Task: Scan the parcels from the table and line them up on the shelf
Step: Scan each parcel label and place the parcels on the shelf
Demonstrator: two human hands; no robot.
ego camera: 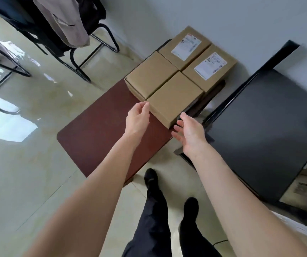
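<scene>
Several brown cardboard parcels sit packed together at the far end of a dark red table [97, 130]. The nearest parcel [175, 95] is plain on top, and so is the one to its left [150, 73]. The two behind, one [184, 45] and the other [210, 69], carry white shipping labels. My left hand [138, 117] hovers open at the near-left corner of the nearest parcel. My right hand [189, 134] is open at its near-right corner, palm facing in. Neither hand grips the box. No scanner is in view.
A black shelf top [267, 127] stands right of the table, close to my right arm. Black chairs [86, 58] with a beige garment stand at the back left. A glossy tiled floor [28, 164] spreads to the left. My legs and black shoes are below.
</scene>
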